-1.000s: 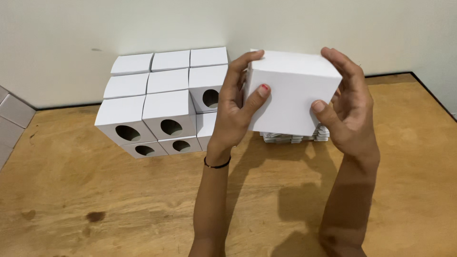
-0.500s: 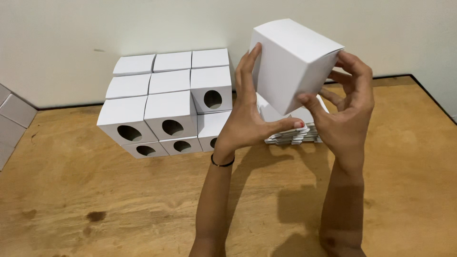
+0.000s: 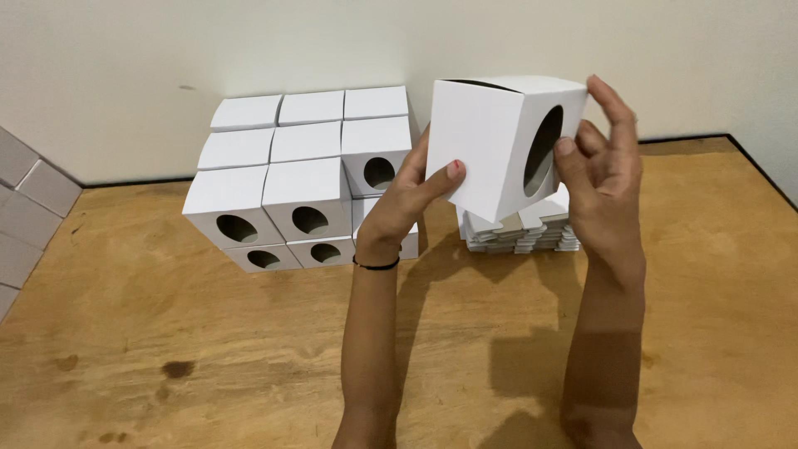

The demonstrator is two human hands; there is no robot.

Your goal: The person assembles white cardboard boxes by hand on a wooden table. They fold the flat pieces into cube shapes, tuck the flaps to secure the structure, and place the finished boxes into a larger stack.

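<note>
White cardboard box [image 3: 490, 145] w/ oval cut-out is held mid-air above the table [image 3: 166, 349], tilted, betw. both hands: left hand [image 3: 407, 195] grips its lower-left face, right hand [image 3: 603, 179] fingers half-open at window side, equally near.

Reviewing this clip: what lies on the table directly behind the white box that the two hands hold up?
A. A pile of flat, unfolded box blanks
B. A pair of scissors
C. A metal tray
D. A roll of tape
A. Under and behind the held box, between the left hand and right hand, a pile of flat blanks rests on the wooden table.
</note>
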